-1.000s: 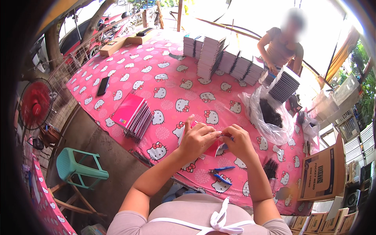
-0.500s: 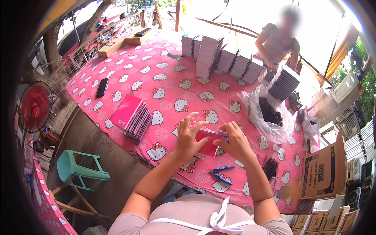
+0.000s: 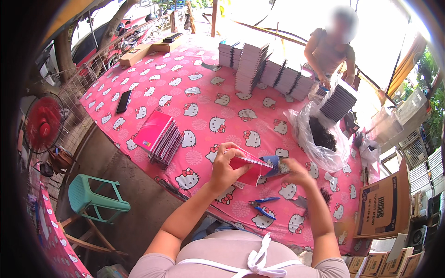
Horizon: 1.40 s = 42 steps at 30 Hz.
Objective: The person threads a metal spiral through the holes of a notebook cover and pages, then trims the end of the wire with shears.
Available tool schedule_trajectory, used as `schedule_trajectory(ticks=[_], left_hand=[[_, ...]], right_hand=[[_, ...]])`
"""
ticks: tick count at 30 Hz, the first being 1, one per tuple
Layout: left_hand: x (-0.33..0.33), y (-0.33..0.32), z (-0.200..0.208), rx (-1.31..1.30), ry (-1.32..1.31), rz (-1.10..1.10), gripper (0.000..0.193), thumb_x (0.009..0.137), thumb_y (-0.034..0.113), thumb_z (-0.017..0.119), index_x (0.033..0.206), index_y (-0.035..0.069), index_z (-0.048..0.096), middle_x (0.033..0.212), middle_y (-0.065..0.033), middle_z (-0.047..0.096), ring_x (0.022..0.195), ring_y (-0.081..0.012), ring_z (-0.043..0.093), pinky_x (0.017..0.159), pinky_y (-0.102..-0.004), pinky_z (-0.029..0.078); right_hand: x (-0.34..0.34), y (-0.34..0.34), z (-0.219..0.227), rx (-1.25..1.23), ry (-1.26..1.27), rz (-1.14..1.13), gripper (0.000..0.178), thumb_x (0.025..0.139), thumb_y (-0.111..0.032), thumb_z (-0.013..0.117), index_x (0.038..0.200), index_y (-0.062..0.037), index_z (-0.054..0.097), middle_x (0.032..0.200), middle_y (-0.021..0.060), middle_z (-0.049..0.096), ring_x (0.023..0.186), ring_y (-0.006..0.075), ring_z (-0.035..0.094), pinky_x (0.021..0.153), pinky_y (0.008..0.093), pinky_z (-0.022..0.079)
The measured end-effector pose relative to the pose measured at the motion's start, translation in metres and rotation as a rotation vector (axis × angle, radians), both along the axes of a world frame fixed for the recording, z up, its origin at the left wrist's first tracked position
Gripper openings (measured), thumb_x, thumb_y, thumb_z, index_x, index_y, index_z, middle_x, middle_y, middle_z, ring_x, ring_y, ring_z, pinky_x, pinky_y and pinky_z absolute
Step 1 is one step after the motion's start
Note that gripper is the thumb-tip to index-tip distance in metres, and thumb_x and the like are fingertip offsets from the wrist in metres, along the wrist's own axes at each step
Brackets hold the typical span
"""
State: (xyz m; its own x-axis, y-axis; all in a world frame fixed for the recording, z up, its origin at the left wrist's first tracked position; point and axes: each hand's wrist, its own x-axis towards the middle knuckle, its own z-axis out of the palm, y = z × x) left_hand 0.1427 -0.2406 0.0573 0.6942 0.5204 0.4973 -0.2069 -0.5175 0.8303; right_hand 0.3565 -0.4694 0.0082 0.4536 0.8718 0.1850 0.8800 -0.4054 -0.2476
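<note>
Notebook point(image 3: 251, 176): between pile point(image 3: 159, 132) and bag point(image 3: 331, 157)
Pliers point(image 3: 265, 212): on desk point(image 3: 174, 113), before notebook
Phone point(image 3: 123, 102): behind the pile
Stool point(image 3: 82, 194): left of the desk

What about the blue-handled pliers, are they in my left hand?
No, the pliers lie on the pink tablecloth, while your left hand holds a pink spiral-bound notebook.

We saw a pink-clothed table point(image 3: 199, 157) at the clock's centre. A green stool point(image 3: 83, 192) stood on the grey floor point(image 3: 136, 201) at eight o'clock, a red fan point(image 3: 44, 124) at nine, a wire fence point(image 3: 92, 72) at ten, while bright daylight point(image 3: 301, 18) glared at one o'clock.
</note>
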Motion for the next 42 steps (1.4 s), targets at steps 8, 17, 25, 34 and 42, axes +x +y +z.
schedule_trajectory(ticks=[8,17,25,34,42], left_hand=[[0.004,0.003,0.003,0.030,0.022,-0.003,0.030,0.065,0.013,0.087,0.085,0.009,0.064,0.100,-0.0048,0.057,0.097,-0.0199,0.057,0.082,-0.0331,0.048],[0.003,0.010,-0.001,0.026,0.052,-0.159,0.035,0.067,0.013,0.086,0.093,0.007,0.063,0.101,-0.0054,0.057,0.097,-0.0190,0.056,0.087,-0.0340,0.045],[-0.004,0.025,-0.021,-0.595,-0.139,-0.309,0.034,0.085,-0.004,0.067,0.117,0.002,0.058,0.108,-0.0033,0.062,0.100,-0.0097,0.059,0.087,-0.0233,0.050],[-0.021,0.036,-0.022,-0.622,-0.009,-0.220,0.035,0.085,-0.004,0.067,0.119,0.002,0.064,0.100,-0.0061,0.070,0.086,-0.0077,0.064,0.076,-0.0206,0.053],[-0.002,0.049,-0.015,-0.561,0.157,-0.257,0.015,0.083,0.002,0.072,0.097,0.005,0.068,0.091,-0.0034,0.070,0.083,-0.0077,0.064,0.073,-0.0226,0.054]], right_hand=[[-0.006,0.038,0.009,0.439,0.518,-0.403,0.037,0.068,-0.016,0.077,0.096,-0.0028,0.058,0.094,0.0180,0.065,0.093,0.0269,0.065,0.083,0.0382,0.050],[-0.023,0.061,0.075,0.549,0.559,0.113,0.040,0.065,-0.001,0.073,0.103,-0.0013,0.059,0.085,0.0053,0.067,0.079,0.0159,0.061,0.075,0.0286,0.050],[-0.015,0.090,0.070,0.340,0.655,0.060,0.043,0.063,0.002,0.072,0.104,-0.0027,0.059,0.086,0.0043,0.066,0.079,0.0127,0.062,0.073,0.0307,0.050],[-0.024,0.109,0.066,0.385,0.461,0.049,0.041,0.062,-0.001,0.071,0.101,-0.0030,0.059,0.086,0.0119,0.066,0.085,0.0159,0.063,0.077,0.0298,0.049],[-0.033,0.028,-0.036,-0.020,-0.071,-0.542,0.057,0.071,-0.015,0.074,0.123,-0.0105,0.052,0.132,0.0149,0.050,0.125,0.0342,0.046,0.098,0.0504,0.041]])
